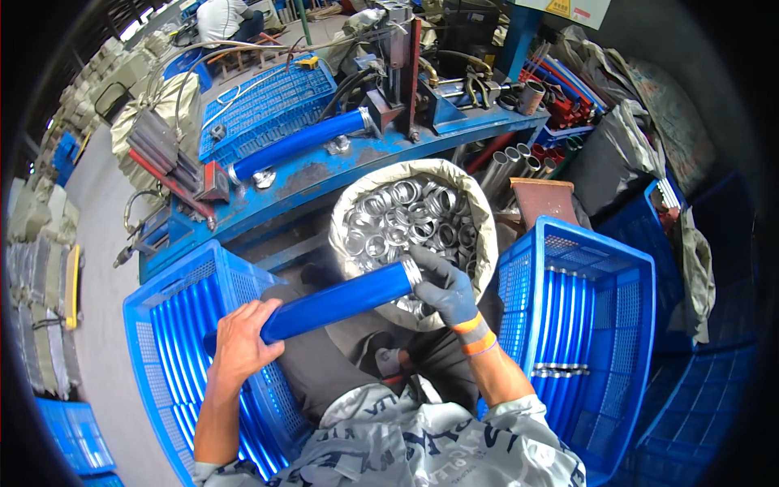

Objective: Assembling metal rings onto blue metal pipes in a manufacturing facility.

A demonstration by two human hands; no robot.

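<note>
A blue metal tube (345,307) lies slantwise across my lap, its right end higher. My bare left hand (243,337) is wrapped round its left part. At the right end sits a silver ridged collar (413,273), gripped by the fingers of my right hand (446,290), which wears a dark glove with an orange cuff. Just beyond, a pale cloth sack (485,243) with a rolled rim holds many loose silver rings (398,217). Part of the sack is hidden behind the tube and my right hand.
Blue crates flank my legs: the left crate (136,304) and right crate (639,325) both hold blue tubes. Ahead stands a blue workbench (312,191) with another blue tube (300,146) between its fixtures. A person (219,20) sits far left.
</note>
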